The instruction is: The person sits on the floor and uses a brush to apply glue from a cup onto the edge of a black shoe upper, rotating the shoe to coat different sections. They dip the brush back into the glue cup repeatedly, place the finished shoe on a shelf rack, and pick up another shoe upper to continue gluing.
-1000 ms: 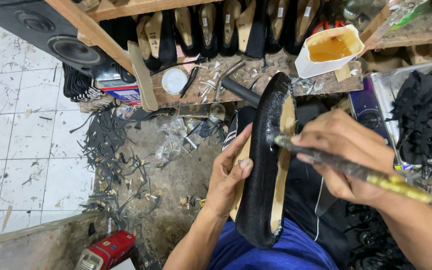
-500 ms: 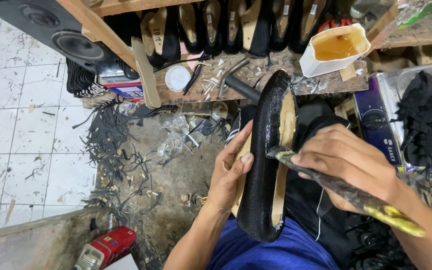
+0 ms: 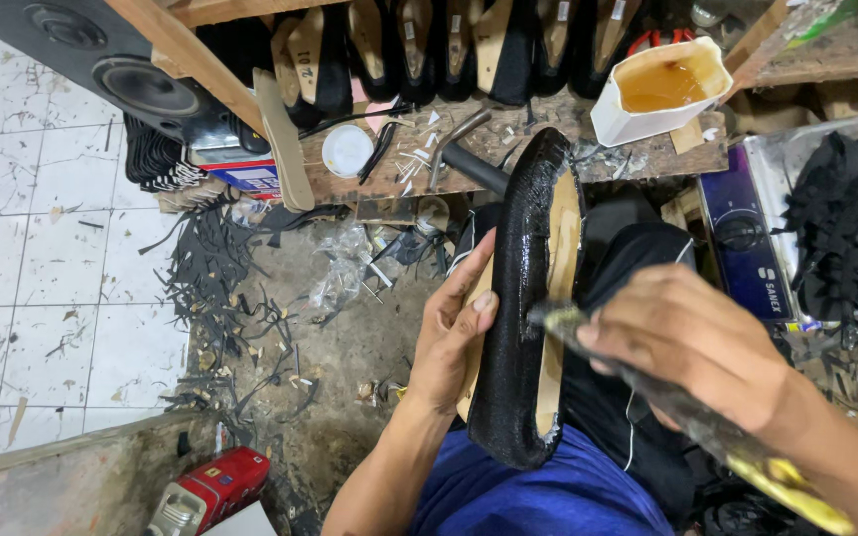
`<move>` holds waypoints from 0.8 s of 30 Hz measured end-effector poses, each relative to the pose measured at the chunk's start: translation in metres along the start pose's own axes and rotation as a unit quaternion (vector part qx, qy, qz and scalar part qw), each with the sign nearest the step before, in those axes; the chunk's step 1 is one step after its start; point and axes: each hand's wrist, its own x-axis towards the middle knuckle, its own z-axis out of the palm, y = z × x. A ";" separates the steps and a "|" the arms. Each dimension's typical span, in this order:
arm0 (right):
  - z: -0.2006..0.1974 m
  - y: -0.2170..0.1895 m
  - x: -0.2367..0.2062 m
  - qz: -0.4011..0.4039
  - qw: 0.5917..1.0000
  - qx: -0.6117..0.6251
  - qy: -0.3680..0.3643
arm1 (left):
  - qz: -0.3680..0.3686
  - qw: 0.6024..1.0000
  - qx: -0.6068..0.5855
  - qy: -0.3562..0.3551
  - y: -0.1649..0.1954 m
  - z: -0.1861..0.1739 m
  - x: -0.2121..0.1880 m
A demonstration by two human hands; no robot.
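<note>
Pretty messy workshop floor here; white tiles (image 3: 42,258) littered with black scraps (image 3: 220,298); left hand (image 3: 454,337) cups the black shoe upper (image 3: 518,298) over the lap, thumb pressed on; right hand (image 3: 692,347) pinches a glue brush (image 3: 687,417) against it; wooden bench (image 3: 508,149) with glue tub (image 3: 662,89) behind.

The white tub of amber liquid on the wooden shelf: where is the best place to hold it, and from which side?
Probably grip the white tub by its outer walls, below the rim, from its open near side. It stands open, its amber liquid near the brim, so keep it level and fingers outside.
</note>
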 end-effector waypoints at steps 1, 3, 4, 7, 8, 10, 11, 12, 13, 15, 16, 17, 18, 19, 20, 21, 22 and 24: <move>0.000 0.000 -0.002 -0.002 1.000 -0.009 -0.008 | 0.003 1.000 -0.002 -0.005 0.000 0.000 0.000; 0.002 0.000 -0.004 -0.011 0.999 -0.026 -0.024 | 0.007 1.000 -0.003 -0.007 -0.001 0.001 0.001; 0.002 0.001 -0.004 -0.023 0.999 -0.029 -0.031 | 0.006 1.000 -0.003 -0.002 -0.001 0.001 0.001; 0.002 0.002 -0.003 -0.049 0.998 -0.020 -0.032 | 0.006 1.000 0.009 0.007 0.001 0.000 0.001; 0.002 0.002 -0.003 -0.050 0.998 -0.005 -0.023 | 0.005 1.000 0.014 0.009 0.001 0.000 0.000; 0.002 0.001 -0.004 -0.035 0.999 -0.011 -0.023 | 0.001 1.000 0.015 0.001 0.000 0.001 0.000; 0.004 0.001 -0.006 -0.023 0.999 -0.033 -0.032 | 0.002 1.000 0.016 -0.004 0.000 0.001 0.000; 0.005 0.001 -0.009 -0.014 0.998 -0.055 -0.041 | 0.001 1.000 0.023 0.000 0.000 0.002 0.001; 0.007 -0.001 -0.012 -0.030 0.997 -0.057 -0.033 | 0.002 1.000 0.030 0.006 0.000 0.001 0.001; 0.013 -0.002 -0.021 -0.066 0.996 -0.055 -0.018 | 0.001 0.999 0.043 0.019 0.001 0.000 0.001; 0.015 0.002 -0.024 -0.028 0.998 -0.014 -0.056 | -0.001 0.999 0.048 0.023 0.001 -0.001 0.001; 0.015 0.005 -0.027 0.010 0.995 0.026 -0.093 | -0.004 0.998 0.053 0.026 0.001 -0.002 0.000; 0.013 0.010 -0.029 0.051 0.988 0.065 -0.129 | -0.004 0.999 0.047 0.019 0.000 -0.002 0.000; 0.013 0.015 -0.029 0.099 0.992 0.057 -0.058 | -0.005 0.999 0.040 0.011 -0.001 -0.003 0.000; 0.012 0.021 -0.028 0.147 0.988 0.047 0.012 | -0.006 0.999 0.032 0.003 -0.004 -0.003 -0.001; 0.013 0.025 -0.025 0.190 0.977 0.036 0.084 | -0.013 1.000 0.023 -0.003 -0.006 -0.003 -0.001; 0.015 0.026 -0.022 0.192 0.976 -0.023 0.101 | -0.017 1.000 0.015 -0.010 -0.008 -0.004 0.000; 0.024 0.022 -0.016 0.189 0.964 -0.133 0.134 | -0.012 1.000 -0.010 -0.020 -0.012 -0.008 0.002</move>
